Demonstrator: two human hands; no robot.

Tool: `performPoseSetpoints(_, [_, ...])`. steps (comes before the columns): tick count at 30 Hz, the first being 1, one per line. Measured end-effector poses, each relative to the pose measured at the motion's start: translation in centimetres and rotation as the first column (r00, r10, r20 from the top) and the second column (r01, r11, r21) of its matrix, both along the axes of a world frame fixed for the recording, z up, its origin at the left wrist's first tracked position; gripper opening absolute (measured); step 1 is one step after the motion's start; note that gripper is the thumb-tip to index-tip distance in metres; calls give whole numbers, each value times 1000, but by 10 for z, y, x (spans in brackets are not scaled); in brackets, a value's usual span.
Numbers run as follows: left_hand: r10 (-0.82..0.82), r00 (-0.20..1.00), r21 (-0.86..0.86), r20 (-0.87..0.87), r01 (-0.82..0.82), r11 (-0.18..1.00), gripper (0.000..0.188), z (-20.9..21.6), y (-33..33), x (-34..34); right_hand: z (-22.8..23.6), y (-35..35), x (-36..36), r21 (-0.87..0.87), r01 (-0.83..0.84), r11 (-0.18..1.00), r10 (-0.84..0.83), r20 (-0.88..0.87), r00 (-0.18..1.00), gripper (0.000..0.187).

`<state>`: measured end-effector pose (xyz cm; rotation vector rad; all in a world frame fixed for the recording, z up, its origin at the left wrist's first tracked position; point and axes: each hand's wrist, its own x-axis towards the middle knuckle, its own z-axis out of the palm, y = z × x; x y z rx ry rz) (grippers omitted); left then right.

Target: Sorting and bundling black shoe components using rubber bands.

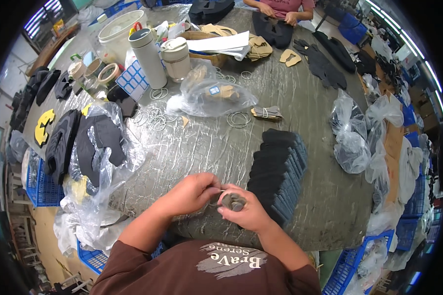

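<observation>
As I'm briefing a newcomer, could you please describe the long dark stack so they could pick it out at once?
On the big grey table, look just right of the person's right hand. The long dark stack there is a row of overlapping pieces; unlike the small banded bundle beyond it, it is black at left, blue-grey at right.

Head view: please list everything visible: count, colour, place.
Table: one, grey, centre
Stack: one, dark, right of centre
Bundle: one, greyish, beyond stack
Bottle: one, white, upper left
Cup: one, beige, beside bottle
Bucket: one, whitish, behind bottle
Papers: several, white, beside cup
Bands: many, pale, mid-table
Bags: several, clear, tabletop
Cutouts: many, black, tan, yellow, tabletop
Crates: several, blue, sides
Person: one, pink shirt, opposite
Left hand: one, bare, near edge
Right hand: one, bare, holding greyish pieces
</observation>
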<state>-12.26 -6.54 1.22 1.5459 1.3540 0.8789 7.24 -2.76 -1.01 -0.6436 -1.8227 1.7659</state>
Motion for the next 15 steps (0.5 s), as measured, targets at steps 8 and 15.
performPoseSetpoints(8, [-149,982,358,119,97,929,17,19,1,32,9,4,7,266,80,961,-205,483,851,35])
performPoseSetpoints(15, [-7,981,-142,193,35,989,22,-32,5,-1,29,31,41,-587,35,809,-213,-236,948,42])
